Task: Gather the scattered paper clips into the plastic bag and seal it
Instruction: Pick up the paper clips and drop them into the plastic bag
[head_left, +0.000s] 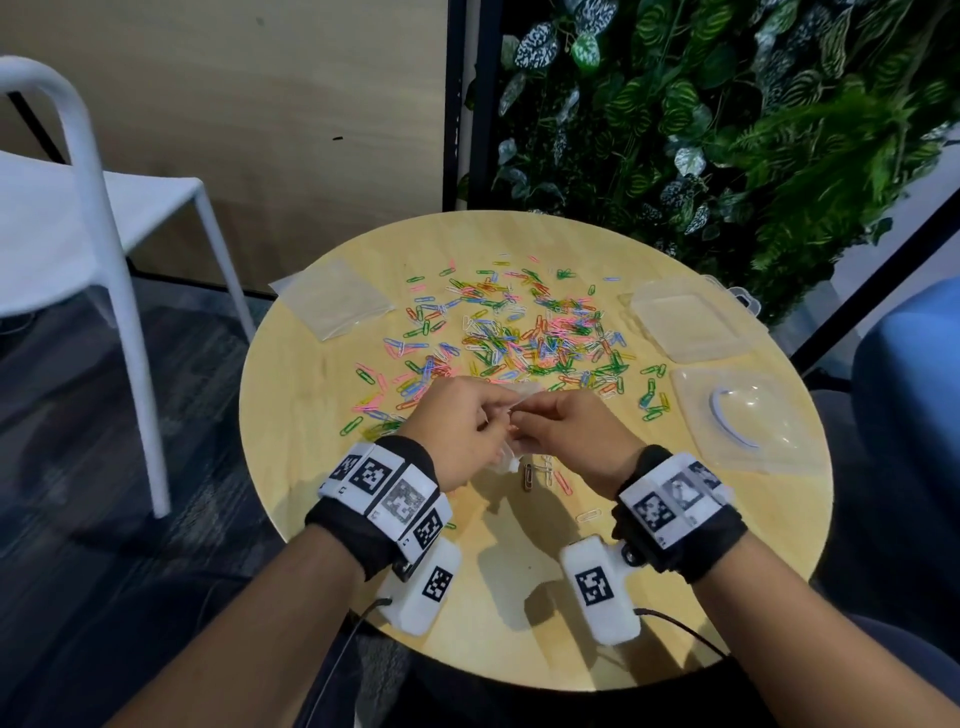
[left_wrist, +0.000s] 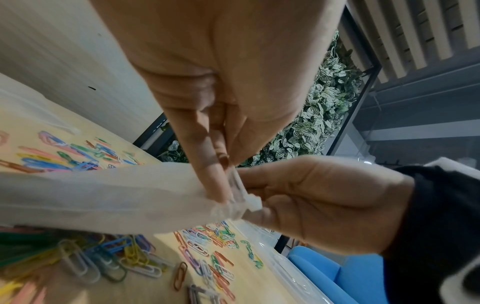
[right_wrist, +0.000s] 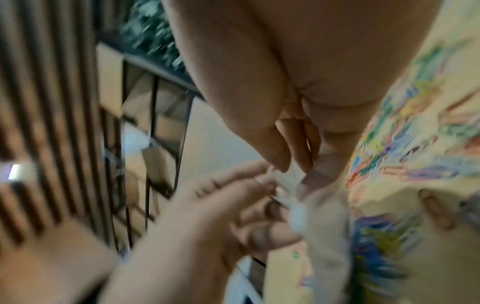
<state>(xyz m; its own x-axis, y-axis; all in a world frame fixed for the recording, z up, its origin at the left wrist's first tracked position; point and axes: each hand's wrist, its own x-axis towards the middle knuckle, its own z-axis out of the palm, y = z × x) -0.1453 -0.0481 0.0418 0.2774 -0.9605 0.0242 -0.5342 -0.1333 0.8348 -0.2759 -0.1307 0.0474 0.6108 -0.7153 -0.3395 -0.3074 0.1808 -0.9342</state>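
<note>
Many coloured paper clips (head_left: 519, 332) lie scattered over the round wooden table (head_left: 701, 530). Above its middle, both hands meet on a small clear plastic bag (head_left: 522, 391). My left hand (head_left: 483, 415) pinches the bag's crumpled top edge, and my right hand (head_left: 540, 421) pinches the same edge from the other side. In the left wrist view the bag (left_wrist: 103, 195) hangs leftward from the left fingertips (left_wrist: 221, 185), with the right hand (left_wrist: 311, 195) beside them and clips (left_wrist: 207, 257) below. The right wrist view is blurred; the bag (right_wrist: 324, 226) hangs under the right fingertips (right_wrist: 280, 162).
A flat stack of spare clear bags (head_left: 332, 299) lies at the table's far left. A clear plastic box (head_left: 685, 317) and a clear lid or tray (head_left: 743, 415) sit at the right. A white chair (head_left: 104, 223) stands left, a plant wall (head_left: 727, 104) behind, a blue seat (head_left: 909, 364) right.
</note>
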